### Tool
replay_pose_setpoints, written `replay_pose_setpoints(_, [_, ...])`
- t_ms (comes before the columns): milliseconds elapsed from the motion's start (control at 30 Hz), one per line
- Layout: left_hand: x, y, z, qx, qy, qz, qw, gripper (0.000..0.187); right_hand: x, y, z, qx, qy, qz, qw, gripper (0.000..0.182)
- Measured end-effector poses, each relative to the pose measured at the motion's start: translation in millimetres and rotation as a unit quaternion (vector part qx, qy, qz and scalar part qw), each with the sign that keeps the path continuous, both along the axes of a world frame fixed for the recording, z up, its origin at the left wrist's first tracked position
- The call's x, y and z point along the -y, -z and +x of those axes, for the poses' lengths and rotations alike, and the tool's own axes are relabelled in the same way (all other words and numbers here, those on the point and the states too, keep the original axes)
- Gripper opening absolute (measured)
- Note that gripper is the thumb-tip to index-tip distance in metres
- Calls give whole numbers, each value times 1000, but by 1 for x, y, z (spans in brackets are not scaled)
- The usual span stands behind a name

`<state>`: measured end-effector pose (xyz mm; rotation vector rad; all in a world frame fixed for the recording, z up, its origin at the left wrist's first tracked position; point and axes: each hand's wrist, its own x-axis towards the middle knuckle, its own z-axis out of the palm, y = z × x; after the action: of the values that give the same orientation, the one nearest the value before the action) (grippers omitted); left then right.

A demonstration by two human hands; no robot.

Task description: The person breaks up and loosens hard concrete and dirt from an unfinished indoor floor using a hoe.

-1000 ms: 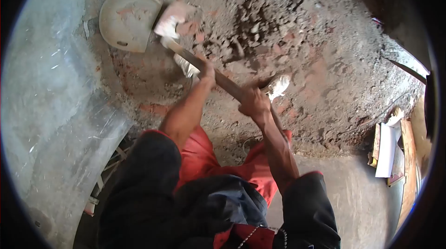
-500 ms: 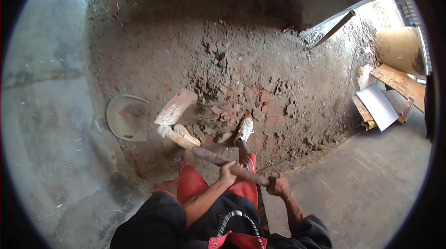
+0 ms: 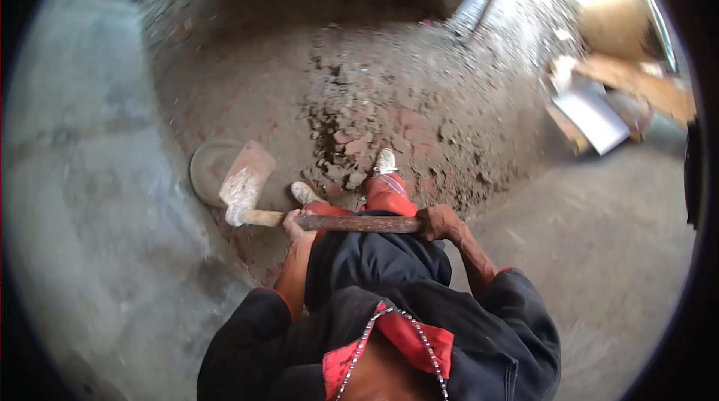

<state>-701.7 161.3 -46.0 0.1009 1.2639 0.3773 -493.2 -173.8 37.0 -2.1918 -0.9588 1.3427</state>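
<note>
Hoe (image 3: 333, 222) is held crosswise before the lap (image 3: 374, 259); left hand (image 3: 297, 227) closes its fingers nearer to the blade (image 3: 250, 173), while right hand (image 3: 440, 223) grips the opposite end.

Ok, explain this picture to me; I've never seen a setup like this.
There's no machine here, just a person's two bare hands. The camera is worn on that person's head, looking forward and down, so their own body fills the bottom of the view. Both hands grip a hoe: the left hand nearer the blade, the right hand near the other end. On the ground ahead lies loose, lumpy soil. To the left is a pan, partly hidden behind the blade; whether they touch, I can't tell. Boards lie off to the right.
</note>
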Motion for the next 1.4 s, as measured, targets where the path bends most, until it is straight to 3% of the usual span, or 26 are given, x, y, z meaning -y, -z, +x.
replay_pose_setpoints(133, [29,-11,-37,-13,-90,47,995,12,-31,-29,37,26,-100,33,994,32])
replay_pose_setpoints(333, [66,-3,-106,-52,-301,-14,952,16,-113,-47,43,-6,-219,193,956,51])
replay_pose_setpoints(367, [74,10,-125,-54,-324,-19,944,18,-140,-58,35,-8,-276,93,957,54])
replay_pose_setpoints(500, [105,13,-163,-92,-402,-27,911,22,-213,-61,4,17,-423,19,906,52])
replay_pose_setpoints(567, [113,4,-175,-89,-447,-85,886,19,-256,-78,-16,25,-493,-24,869,54])
replay_pose_setpoints(700, [107,-18,-213,-70,-508,-103,852,17,-311,-91,-81,14,-552,-61,831,52])
replay_pose_setpoints(800, [105,42,-285,-80,-506,-133,848,18,-341,-102,-141,-83,-500,59,860,52])
replay_pose_setpoints(833, [95,25,-302,-37,-502,-102,858,18,-357,-120,-161,-32,-534,-22,845,52])
replay_pose_setpoints(933, [56,40,-356,51,-473,-97,874,13,-373,-113,-200,36,-543,-12,839,52])
replay_pose_setpoints(967, [42,44,-364,24,-440,-82,894,14,-375,-111,-208,31,-515,-3,857,51])
replay_pose_setpoints(1033, [-23,-28,-344,-33,-369,-54,927,21,-390,-140,-225,64,-509,-47,857,47])
replay_pose_setpoints(1100, [-73,-68,-337,-12,-274,-58,960,33,-394,-161,-240,86,-494,-77,862,42])
replay_pose_setpoints(1200, [-115,-55,-341,-51,-96,2,994,41,-402,-179,-259,85,-389,-63,915,42])
replay_pose_setpoints(1300, [-145,-72,-346,-89,-19,130,987,41,-404,-161,-274,156,-288,-36,944,39])
replay_pose_setpoints(1400, [-157,-56,-371,-149,-30,96,984,41,-424,-115,-274,208,-191,-88,955,37])
